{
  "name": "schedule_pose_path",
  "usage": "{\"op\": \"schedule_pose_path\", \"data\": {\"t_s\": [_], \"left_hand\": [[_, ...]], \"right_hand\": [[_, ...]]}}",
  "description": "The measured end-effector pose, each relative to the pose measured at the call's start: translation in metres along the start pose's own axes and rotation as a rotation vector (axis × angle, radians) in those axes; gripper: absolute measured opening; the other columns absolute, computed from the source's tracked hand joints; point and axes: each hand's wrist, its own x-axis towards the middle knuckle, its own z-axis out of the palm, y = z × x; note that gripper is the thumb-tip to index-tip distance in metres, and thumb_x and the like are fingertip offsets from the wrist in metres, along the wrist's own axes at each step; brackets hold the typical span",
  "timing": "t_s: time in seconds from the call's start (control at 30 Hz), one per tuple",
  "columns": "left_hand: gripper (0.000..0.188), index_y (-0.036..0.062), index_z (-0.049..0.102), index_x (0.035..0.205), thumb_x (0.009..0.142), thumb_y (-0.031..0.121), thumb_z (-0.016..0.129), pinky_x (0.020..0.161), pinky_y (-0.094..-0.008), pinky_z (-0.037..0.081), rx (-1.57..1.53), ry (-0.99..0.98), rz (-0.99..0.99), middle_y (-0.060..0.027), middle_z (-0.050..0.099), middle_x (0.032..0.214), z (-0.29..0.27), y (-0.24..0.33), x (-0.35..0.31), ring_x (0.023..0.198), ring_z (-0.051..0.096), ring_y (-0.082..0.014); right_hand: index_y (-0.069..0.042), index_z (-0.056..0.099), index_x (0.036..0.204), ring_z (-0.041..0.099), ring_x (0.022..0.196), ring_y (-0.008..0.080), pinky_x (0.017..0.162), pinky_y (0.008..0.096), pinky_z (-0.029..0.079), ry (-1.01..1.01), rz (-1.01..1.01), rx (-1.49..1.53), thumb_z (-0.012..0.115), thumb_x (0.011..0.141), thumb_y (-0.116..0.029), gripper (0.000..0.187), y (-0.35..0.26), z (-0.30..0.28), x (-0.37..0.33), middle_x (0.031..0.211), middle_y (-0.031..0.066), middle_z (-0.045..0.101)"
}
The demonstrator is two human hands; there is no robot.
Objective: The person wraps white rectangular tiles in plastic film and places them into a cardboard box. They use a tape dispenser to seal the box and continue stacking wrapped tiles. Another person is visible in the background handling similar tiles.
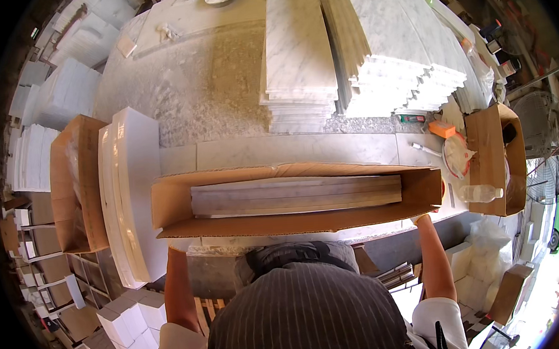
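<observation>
A long open cardboard box (251,226) lies crosswise on the work table in front of me. Inside it several pale stone strips (294,196) sit side by side, with gaps at both ends. My left hand (177,245) is at the box's near left corner, where the cardboard covers its fingers. At the near right corner is my right hand (421,219), its fingers likewise out of sight behind the box. Both forearms reach up from the lower edge. Whether either hand grips the cardboard cannot be seen.
Stacks of marble slabs (297,50) stand at the back of the table. White boards (145,197) and a tall carton (76,189) rise on the left. On the right are an orange block (441,129), a bowl (458,155), a clear bottle (480,193) and another carton (486,160).
</observation>
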Motion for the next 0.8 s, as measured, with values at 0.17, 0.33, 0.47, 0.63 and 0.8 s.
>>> {"op": "schedule_pose_path", "data": {"t_s": [0.17, 0.33, 0.47, 0.63, 0.8], "left_hand": [[0.05, 0.0005, 0.045, 0.143, 0.106, 0.033, 0.045, 0.114, -0.0343, 0.032, -0.187, -0.017, -0.089, -0.0098, 0.052, 0.141, -0.005, 0.016, -0.01, 0.132, 0.045, -0.0224], [0.05, 0.0008, 0.045, 0.144, 0.106, 0.034, 0.044, 0.115, -0.0346, 0.031, -0.39, -0.019, -0.16, -0.0099, 0.052, 0.141, 0.0, 0.029, -0.012, 0.133, 0.044, -0.0226], [0.051, 0.001, 0.045, 0.144, 0.106, 0.035, 0.043, 0.115, -0.0348, 0.031, -0.606, -0.005, -0.224, -0.01, 0.052, 0.142, 0.02, 0.037, -0.006, 0.134, 0.044, -0.0228], [0.051, 0.0013, 0.045, 0.144, 0.106, 0.036, 0.042, 0.116, -0.0351, 0.03, -0.844, 0.021, -0.3, -0.01, 0.052, 0.142, 0.04, 0.054, 0.003, 0.135, 0.044, -0.0231], [0.051, 0.0015, 0.045, 0.144, 0.107, 0.037, 0.041, 0.116, -0.0354, 0.03, -0.88, 0.121, -0.307, -0.0101, 0.052, 0.142, 0.031, 0.128, 0.004, 0.136, 0.043, -0.0233]], "right_hand": [[0.003, 0.052, 0.136, 0.054, 0.107, 0.0256, 0.094, 0.0342, 0.044, 0.185, -0.188, -0.666, 0.055, 0.096, -0.017, 0.044, -0.019, -0.035, -0.01, 0.117, 0.0158, 0.058], [0.002, 0.053, 0.135, 0.055, 0.11, 0.026, 0.096, 0.0339, 0.044, 0.128, -0.278, -1.164, 0.055, 0.096, -0.013, 0.042, -0.032, -0.077, -0.022, 0.119, 0.0163, 0.058], [0.001, 0.06, 0.121, 0.063, 0.1, 0.035, 0.087, 0.0419, 0.052, -0.022, -0.405, -1.163, 0.063, 0.086, 0.006, 0.036, -0.06, -0.012, -0.023, 0.117, 0.0201, 0.063], [0.0, 0.061, 0.115, 0.065, 0.092, 0.0402, 0.076, 0.0442, 0.054, -0.28, -0.982, -1.545, 0.066, 0.082, 0.004, 0.034, -0.048, -0.016, -0.012, 0.11, 0.026, 0.063], [0.001, 0.056, 0.116, 0.063, 0.092, 0.0392, 0.08, 0.042, 0.05, -0.012, -0.173, -1.274, 0.056, 0.093, -0.013, 0.027, -0.05, 0.015, -0.013, 0.1, 0.0241, 0.065]]}}
